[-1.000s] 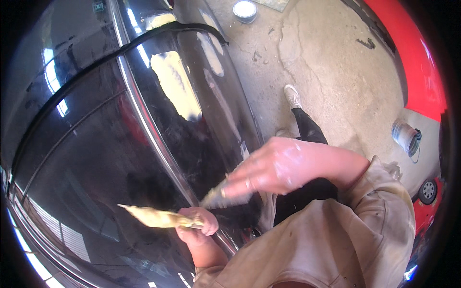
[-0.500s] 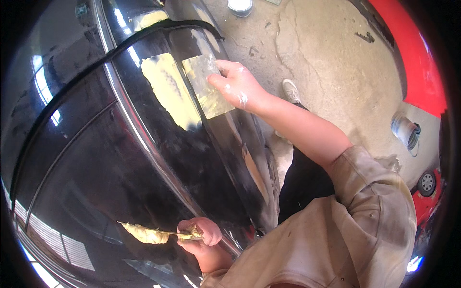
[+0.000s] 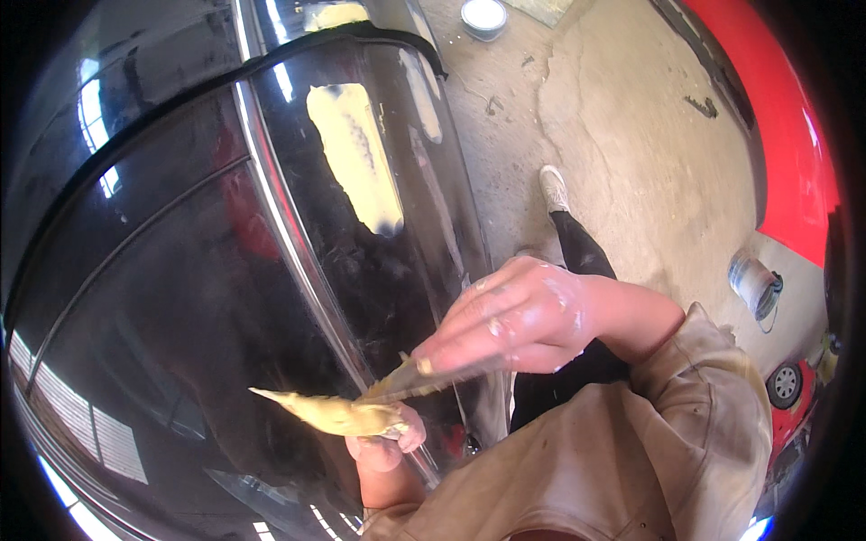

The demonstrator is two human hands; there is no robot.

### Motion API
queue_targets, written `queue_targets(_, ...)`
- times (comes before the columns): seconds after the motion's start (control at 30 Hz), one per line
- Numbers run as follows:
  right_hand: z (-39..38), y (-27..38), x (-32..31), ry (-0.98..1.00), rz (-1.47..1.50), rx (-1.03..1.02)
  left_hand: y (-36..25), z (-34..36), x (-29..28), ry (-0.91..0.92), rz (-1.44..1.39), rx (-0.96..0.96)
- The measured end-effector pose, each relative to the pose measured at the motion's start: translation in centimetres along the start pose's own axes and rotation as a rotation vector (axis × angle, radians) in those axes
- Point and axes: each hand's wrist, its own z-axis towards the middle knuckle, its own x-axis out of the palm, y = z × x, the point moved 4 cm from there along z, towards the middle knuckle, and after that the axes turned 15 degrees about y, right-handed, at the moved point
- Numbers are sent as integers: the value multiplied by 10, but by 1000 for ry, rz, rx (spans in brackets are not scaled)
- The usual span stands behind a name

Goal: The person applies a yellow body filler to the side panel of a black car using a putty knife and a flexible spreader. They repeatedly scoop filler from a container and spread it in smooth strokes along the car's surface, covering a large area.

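My left hand (image 3: 386,449), low in the picture above the black car body (image 3: 379,293), is closed on a thin plate that carries a thick lump of yellow body filler (image 3: 325,413). In my right hand (image 3: 519,316), which has pale smears on its back, is a flat putty spreader (image 3: 442,379). The spreader's far end meets the filler above my left hand; exact contact is blurred. Farther up the car door, a long patch of spread yellow filler (image 3: 354,158) lies right of the chrome strip (image 3: 293,243), with darker spots showing along it.
Another yellow patch (image 3: 336,15) sits beyond the black trim. Concrete floor (image 3: 622,153) runs along the car's right side, with a white tub (image 3: 483,16) at the back. To the right stand a red car panel (image 3: 794,126), a bucket (image 3: 753,279) and a small red vehicle (image 3: 794,406).
My right hand has pulled the spreader off the door patch and down to the filler at my left hand. The left hand has stayed near its place. The view has shifted slightly.
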Motion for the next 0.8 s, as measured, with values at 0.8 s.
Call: queue_targets(0.8,52,-106,-39,-260,-1012,225,-4,5,-3,2,23,85)
